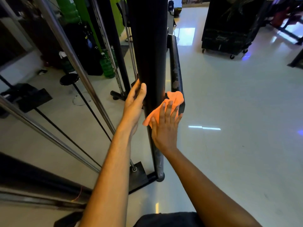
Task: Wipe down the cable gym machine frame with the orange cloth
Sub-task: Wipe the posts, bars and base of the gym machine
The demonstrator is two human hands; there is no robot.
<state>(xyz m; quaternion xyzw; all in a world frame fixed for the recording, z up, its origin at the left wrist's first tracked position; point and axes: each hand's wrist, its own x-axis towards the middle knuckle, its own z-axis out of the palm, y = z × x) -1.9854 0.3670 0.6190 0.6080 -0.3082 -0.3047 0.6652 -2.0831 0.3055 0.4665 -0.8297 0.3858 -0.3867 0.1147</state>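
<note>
A thick black upright post (pixel 150 46) of the cable machine frame rises in the middle of the view. My right hand (pixel 164 126) presses the orange cloth (pixel 170 104) flat against the post's right side with straight fingers. My left hand (pixel 134 104) rests on the post's left side, thumb laid along the front, fingers reaching round behind it out of sight. The post runs down to a black base bar (pixel 159 169) on the floor.
Chrome guide rods (pixel 72 59) slant across the left, beside thin black cables (pixel 91 112). A black floor tube (pixel 176 69) lies right of the post. A black wheeled cabinet (pixel 229 30) stands at the back right on a glossy pale floor (pixel 237 120).
</note>
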